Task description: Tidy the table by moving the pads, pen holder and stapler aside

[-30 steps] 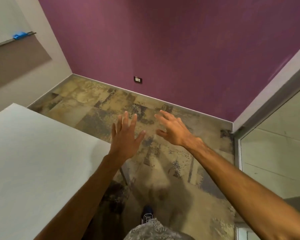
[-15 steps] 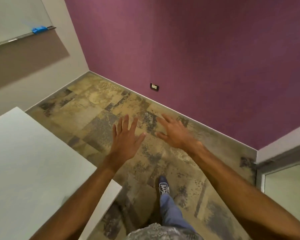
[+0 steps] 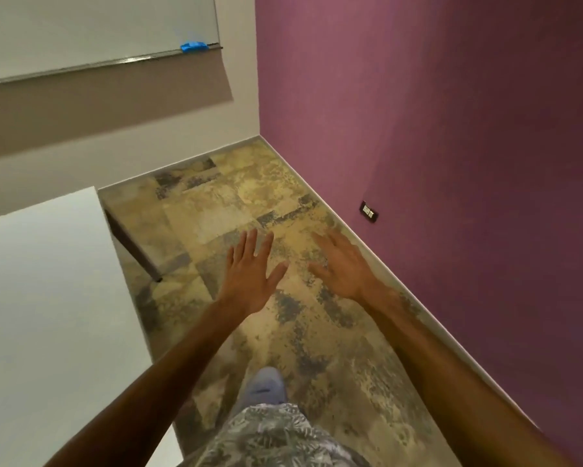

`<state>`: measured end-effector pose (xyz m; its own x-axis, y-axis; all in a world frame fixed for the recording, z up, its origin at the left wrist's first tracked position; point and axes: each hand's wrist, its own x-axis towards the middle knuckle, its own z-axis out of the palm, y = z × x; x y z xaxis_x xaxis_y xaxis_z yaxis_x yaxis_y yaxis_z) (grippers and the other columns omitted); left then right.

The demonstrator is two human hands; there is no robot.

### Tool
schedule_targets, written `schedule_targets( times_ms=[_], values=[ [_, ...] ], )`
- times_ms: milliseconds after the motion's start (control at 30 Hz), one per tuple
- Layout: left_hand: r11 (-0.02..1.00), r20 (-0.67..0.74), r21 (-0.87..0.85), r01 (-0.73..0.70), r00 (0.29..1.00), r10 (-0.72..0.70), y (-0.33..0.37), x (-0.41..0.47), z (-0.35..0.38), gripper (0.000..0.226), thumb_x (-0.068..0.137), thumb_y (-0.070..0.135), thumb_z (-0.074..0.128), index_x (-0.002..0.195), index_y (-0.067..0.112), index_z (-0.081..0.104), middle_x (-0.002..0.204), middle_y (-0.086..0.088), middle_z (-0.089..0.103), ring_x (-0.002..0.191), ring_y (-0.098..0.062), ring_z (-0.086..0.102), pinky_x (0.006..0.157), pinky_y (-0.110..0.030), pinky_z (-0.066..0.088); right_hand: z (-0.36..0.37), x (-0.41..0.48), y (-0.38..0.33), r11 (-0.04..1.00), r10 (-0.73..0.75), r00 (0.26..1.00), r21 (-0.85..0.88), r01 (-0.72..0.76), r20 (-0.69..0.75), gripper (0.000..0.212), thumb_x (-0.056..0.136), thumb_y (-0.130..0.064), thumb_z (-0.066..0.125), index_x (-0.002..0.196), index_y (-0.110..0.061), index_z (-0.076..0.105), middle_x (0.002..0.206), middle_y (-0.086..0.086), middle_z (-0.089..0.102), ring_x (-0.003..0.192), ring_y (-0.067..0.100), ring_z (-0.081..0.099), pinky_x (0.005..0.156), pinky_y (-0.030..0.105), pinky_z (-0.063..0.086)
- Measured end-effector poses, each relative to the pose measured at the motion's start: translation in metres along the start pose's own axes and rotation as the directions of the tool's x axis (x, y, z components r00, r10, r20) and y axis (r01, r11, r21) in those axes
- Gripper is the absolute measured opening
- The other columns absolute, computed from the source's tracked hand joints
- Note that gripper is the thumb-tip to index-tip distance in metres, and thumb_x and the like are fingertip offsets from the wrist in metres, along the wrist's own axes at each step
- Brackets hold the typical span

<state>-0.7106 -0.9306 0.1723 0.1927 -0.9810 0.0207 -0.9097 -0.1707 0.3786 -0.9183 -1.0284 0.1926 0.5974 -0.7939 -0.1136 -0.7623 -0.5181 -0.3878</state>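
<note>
My left hand and my right hand are stretched out in front of me over the patterned floor, palms down, fingers straight and spread, holding nothing. A white table fills the left side of the view; the part of its top that shows carries nothing. No pads, pen holder or stapler are in view. My left forearm crosses the table's near corner.
A purple wall with a socket runs along the right. A whiteboard with a blue eraser on its ledge hangs at the upper left. A dark table leg stands on the mottled carpet floor. My knee shows below.
The view has swung to the left: the glass door has left the frame, the whiteboard and table now fill more of it. Both hands stay spread and empty.
</note>
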Motion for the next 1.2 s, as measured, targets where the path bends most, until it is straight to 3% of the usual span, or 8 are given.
schedule_targets(
  times_ms=[100, 367, 767, 967, 1200],
  values=[
    [0.998, -0.034, 0.012, 0.059, 0.998, -0.059, -0.013, 0.036, -0.003, 0.081, 0.09, 0.075, 0.01, 0.157, 0.029, 0.006, 0.165, -0.008, -0.002, 0.151, -0.024, -0.011, 0.121, -0.046, -0.002, -0.006, 0.05, 0.005, 0.999, -0.014, 0.999, 0.03, 0.013, 0.035, 0.072, 0.097, -0.057, 0.046, 0.157, -0.03, 0.017, 0.166, 0.007, 0.01, 0.153, 0.024, 0.007, 0.122, 0.045, 0.011],
    [0.977, -0.052, 0.091, 0.195, 0.98, -0.19, -0.071, 0.146, -0.015, 0.079, 0.093, 0.07, 0.017, 0.157, 0.026, 0.008, 0.165, -0.011, 0.001, 0.152, -0.029, -0.006, 0.123, -0.049, 0.004, -0.016, 0.207, -0.012, 0.991, -0.127, 0.991, 0.035, 0.126, 0.028, 0.066, 0.094, -0.046, 0.058, 0.151, -0.029, 0.032, 0.161, 0.008, 0.024, 0.148, 0.027, 0.022, 0.115, 0.05, 0.025],
    [0.914, -0.115, 0.025, 0.406, 0.909, -0.401, -0.21, 0.301, -0.086, 0.075, 0.096, 0.067, 0.024, 0.157, 0.026, 0.01, 0.165, -0.01, -0.008, 0.151, -0.026, -0.013, 0.121, -0.048, -0.001, -0.029, 0.462, -0.092, 0.957, -0.287, 0.946, 0.0, 0.29, 0.154, 0.068, 0.095, -0.051, 0.054, 0.153, -0.029, 0.027, 0.163, 0.008, 0.02, 0.149, 0.026, 0.019, 0.119, 0.048, 0.024],
    [0.85, -0.224, -0.037, 0.525, 0.825, -0.519, -0.273, 0.35, -0.112, 0.077, 0.095, 0.063, 0.034, 0.157, 0.029, 0.002, 0.165, -0.008, -0.006, 0.151, -0.024, -0.012, 0.122, -0.047, -0.001, -0.016, 0.572, -0.146, 0.892, -0.44, 0.876, -0.018, 0.452, 0.2, 0.068, 0.095, -0.052, 0.053, 0.153, -0.03, 0.026, 0.163, 0.007, 0.02, 0.149, 0.025, 0.021, 0.117, 0.047, 0.025],
    [0.785, -0.288, -0.055, 0.617, 0.743, -0.605, -0.352, 0.428, -0.134, 0.072, 0.099, 0.047, 0.041, 0.157, 0.033, 0.001, 0.165, -0.006, -0.008, 0.151, -0.026, -0.014, 0.122, -0.05, -0.002, 0.003, 0.714, -0.202, 0.76, -0.621, 0.738, -0.025, 0.649, 0.265, 0.068, 0.096, -0.051, 0.051, 0.155, -0.026, 0.027, 0.164, -0.002, 0.021, 0.151, 0.018, 0.017, 0.118, 0.047, 0.026]
  ],
)
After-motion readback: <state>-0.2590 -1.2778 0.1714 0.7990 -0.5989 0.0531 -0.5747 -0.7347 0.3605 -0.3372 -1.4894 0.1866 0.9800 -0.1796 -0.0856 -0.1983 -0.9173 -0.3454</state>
